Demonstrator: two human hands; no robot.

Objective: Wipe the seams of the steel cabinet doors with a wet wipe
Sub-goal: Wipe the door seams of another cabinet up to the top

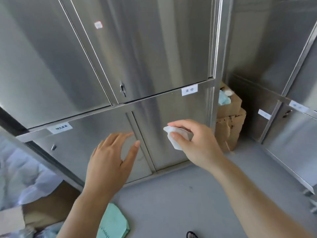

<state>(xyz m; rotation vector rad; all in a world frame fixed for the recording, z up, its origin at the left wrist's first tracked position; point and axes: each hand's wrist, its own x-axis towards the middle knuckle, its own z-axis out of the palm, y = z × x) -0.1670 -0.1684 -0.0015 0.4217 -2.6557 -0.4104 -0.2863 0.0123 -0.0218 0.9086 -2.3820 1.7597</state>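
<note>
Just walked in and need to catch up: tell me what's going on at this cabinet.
A person faces a steel cabinet. Their right hand pinches a white wet wipe in front of the lower right door. The left hand is open, fingers spread, at the seam between the two lower doors. Whether the wipe touches the steel is unclear.

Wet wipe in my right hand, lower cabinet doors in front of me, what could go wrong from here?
1. The right hand holds the wet wipe bunched up, so it may skim over the vertical seam instead of getting into it.
2. The left hand is spread close to that seam and could block the stroke.
3. The paper label sits just under the horizontal seam; a damp pass there might smear it.
</note>
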